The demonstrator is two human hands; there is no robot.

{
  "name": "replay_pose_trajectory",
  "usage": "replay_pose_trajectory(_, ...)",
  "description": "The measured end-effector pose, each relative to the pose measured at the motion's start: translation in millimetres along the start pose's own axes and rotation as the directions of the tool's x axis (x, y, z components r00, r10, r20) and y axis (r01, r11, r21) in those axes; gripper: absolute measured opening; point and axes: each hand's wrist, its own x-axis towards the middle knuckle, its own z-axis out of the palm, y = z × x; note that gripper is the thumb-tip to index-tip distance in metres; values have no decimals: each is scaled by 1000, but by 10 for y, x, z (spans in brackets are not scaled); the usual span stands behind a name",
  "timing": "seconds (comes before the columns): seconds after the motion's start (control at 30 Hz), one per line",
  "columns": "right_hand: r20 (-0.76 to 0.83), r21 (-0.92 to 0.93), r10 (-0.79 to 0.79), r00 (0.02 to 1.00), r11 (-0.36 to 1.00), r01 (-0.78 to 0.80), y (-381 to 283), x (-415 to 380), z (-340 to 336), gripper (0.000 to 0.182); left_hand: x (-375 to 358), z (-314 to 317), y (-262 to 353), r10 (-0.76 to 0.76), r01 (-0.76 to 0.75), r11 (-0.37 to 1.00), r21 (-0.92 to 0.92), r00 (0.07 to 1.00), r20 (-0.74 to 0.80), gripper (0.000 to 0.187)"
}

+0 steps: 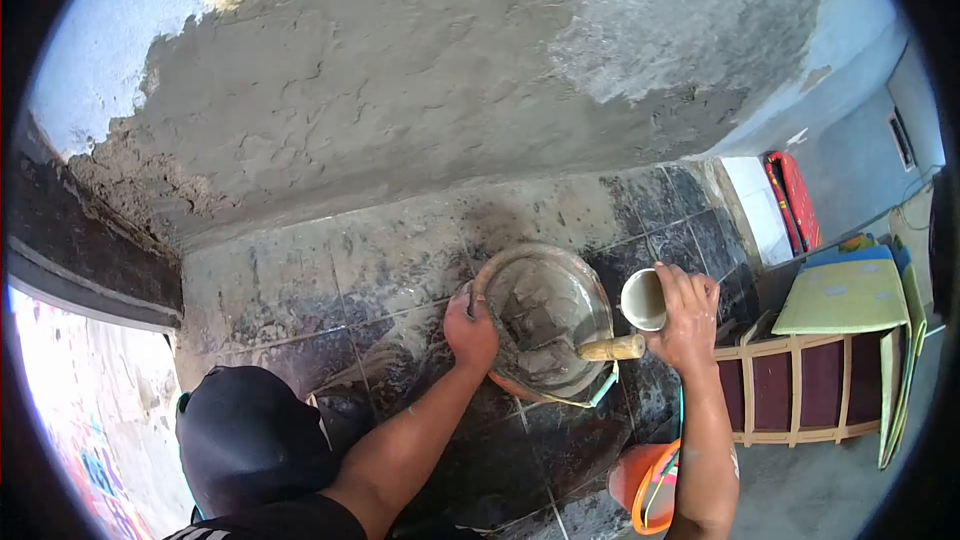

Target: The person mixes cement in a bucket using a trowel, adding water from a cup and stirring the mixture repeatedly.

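My left hand [470, 327] grips the left rim of a bucket [597, 285] that stands on the tiled floor. Wet grey mortar [540, 315] partly fills the bucket. A tool with a wooden handle [612, 347] rests in it, the handle jutting over the right rim; its working end is sunk in the mortar, so I cannot make out its kind. Just right of the bucket, my right hand [685, 315] is closed round a pale cup [641, 300]. The cup is tilted with its mouth toward the bucket, and its contents are hard to see.
Behind the bucket rises a wall [400, 70] with fresh grey plaster. An orange pail [650, 480] stands below my right forearm. At right is a wooden frame with dark panels [775, 390], topped by a yellow-green sheet [840, 297]. A black rounded shape [255, 445] fills the lower left.
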Motion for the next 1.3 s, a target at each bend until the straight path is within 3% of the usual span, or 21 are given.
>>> replay_pose_trajectory(0.17,65,-155,-79,995,984,88,-138,132,-125,104,17,6,16,25,-25,1000,-7,1000,7,31)
replay_pose_trajectory(0.5,110,-252,-101,989,959,126,-215,199,-220,109,1,11,22,19,-19,1000,21,1000,-14,32)
replay_pose_trajectory(0.6,88,-230,-110,990,965,127,-207,192,-212,114,2,-9,59,45,-46,998,-50,999,-22,32)
replay_pose_trajectory(0.9,13,-329,-141,990,934,138,-235,170,-217,109,-4,2,36,91,-91,996,-14,996,-24,32)
replay_pose_trajectory(1.0,-4,-314,-126,992,942,118,-263,189,-247,110,-3,-26,83,22,-22,999,-44,1000,1,32)
replay_pose_trajectory(1.1,10,-353,-86,996,932,84,-272,198,-296,101,1,-18,55,43,-43,999,-30,999,9,34)
replay_pose_trajectory(1.2,-74,-244,10,997,969,-28,-242,196,-265,100,4,23,12,60,-60,998,3,998,-29,34)
replay_pose_trajectory(1.27,-177,54,269,947,963,-264,-237,186,-215,99,10,45,-45,28,-29,999,-38,999,-15,36)
replay_pose_trajectory(1.3,-233,112,316,920,948,-297,-197,159,-165,92,6,34,-28,29,-30,999,-40,1000,-10,36)
